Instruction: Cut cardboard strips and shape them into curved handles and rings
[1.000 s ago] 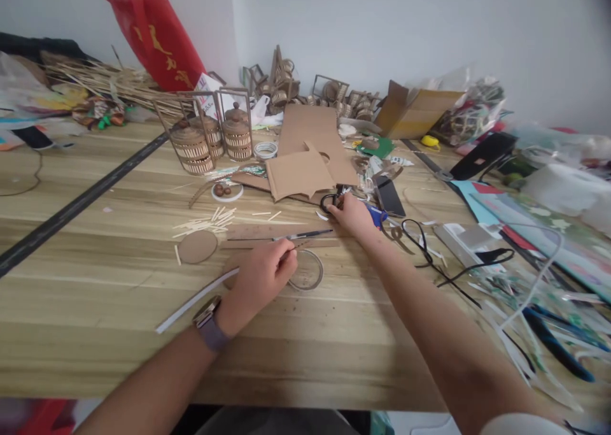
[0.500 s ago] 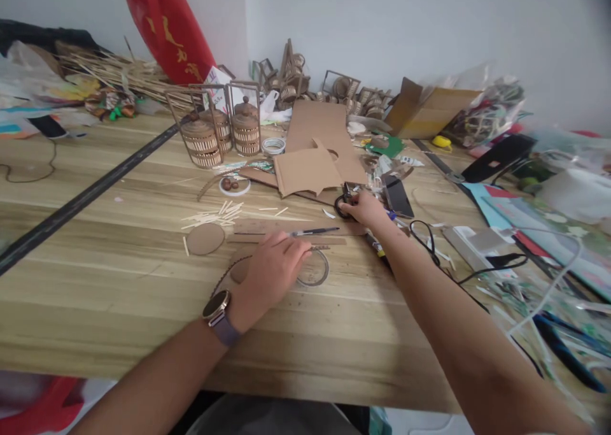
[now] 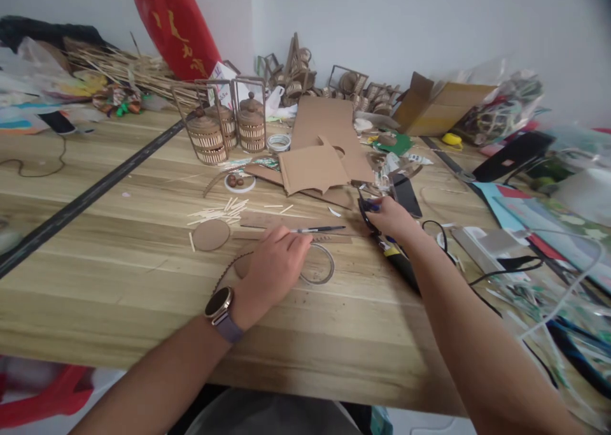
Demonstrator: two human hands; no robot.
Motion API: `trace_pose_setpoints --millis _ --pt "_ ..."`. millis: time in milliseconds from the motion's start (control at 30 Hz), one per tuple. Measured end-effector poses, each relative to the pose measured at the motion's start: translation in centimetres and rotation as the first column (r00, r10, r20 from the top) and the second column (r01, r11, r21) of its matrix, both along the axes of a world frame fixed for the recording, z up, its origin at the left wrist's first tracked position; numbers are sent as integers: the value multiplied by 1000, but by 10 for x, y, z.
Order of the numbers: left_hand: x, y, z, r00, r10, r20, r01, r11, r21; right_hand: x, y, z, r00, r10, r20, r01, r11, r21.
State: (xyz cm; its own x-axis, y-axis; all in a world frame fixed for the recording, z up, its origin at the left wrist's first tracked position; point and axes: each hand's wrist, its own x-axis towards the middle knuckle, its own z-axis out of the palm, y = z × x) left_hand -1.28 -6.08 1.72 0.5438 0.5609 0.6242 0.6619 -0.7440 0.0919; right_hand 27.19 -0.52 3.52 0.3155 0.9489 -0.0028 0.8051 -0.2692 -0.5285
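Note:
My left hand [image 3: 281, 263], with a watch on the wrist, is closed over a thin corrugated cardboard strip [image 3: 229, 269]. The strip curves out toward my wrist, and its other end shows past my fingertips. Beside those fingers lies a cardboard-coloured ring [image 3: 329, 276]; a brown disc is partly hidden under the hand. My right hand [image 3: 391, 218] grips black scissors [image 3: 363, 213] at the right of the work area, their handles partly covered by my fingers. A pen [image 3: 322, 229] rests on flat cardboard strips [image 3: 267, 220] between the hands.
Pale sticks [image 3: 224, 211] and a cardboard disc [image 3: 211, 234] lie at left. Behind them stand small lidded baskets [image 3: 205, 139]. Cardboard sheets [image 3: 315, 167] occupy the middle back. A yellow-and-black tool [image 3: 398, 263], a phone [image 3: 405, 194] and a power strip [image 3: 482, 247] lie right.
My right hand has moved to the right with the scissors, away from the cardboard sheets. The left hand stays in place on the strip; the view has shifted slightly.

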Motion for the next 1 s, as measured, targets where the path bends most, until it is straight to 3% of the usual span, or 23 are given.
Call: trace_pose_setpoints --millis 133,200,267,333,367,433,567,733,833,1000 --pt "-2 1 1 998 67 -12 -67 998 16 -26 -52 8 948 84 -306 -80 996 27" --pt "-3 2 1 995 96 13 -96 995 18 -46 -74 8 652 199 -731 -184 978 102" --pt "-3 4 2 990 133 43 -133 991 10 -65 -89 4 395 249 -884 -269 952 148" --pt "-4 6 2 980 189 66 -187 982 -28 -80 -97 -2 235 254 -938 -321 931 172" --pt "-4 7 3 973 219 70 -215 975 -64 -86 -100 -6 198 242 -950 -341 926 164" --pt "-5 9 4 963 261 70 -249 958 -142 -92 -102 -10 214 237 -948 -375 916 144" --pt "-5 10 5 961 270 49 -255 945 -207 -90 -109 -8 418 303 -857 -464 882 86" --pt "-4 4 6 974 222 47 -217 972 -87 -90 -119 3 570 288 -769 -504 862 -52" --pt "-1 -2 6 983 182 37 -181 983 -10 -96 -122 6 611 280 -740 -494 866 -81" --pt "2 -10 7 989 150 5 -150 989 -7 -102 -125 7 623 305 -720 -498 865 -65"
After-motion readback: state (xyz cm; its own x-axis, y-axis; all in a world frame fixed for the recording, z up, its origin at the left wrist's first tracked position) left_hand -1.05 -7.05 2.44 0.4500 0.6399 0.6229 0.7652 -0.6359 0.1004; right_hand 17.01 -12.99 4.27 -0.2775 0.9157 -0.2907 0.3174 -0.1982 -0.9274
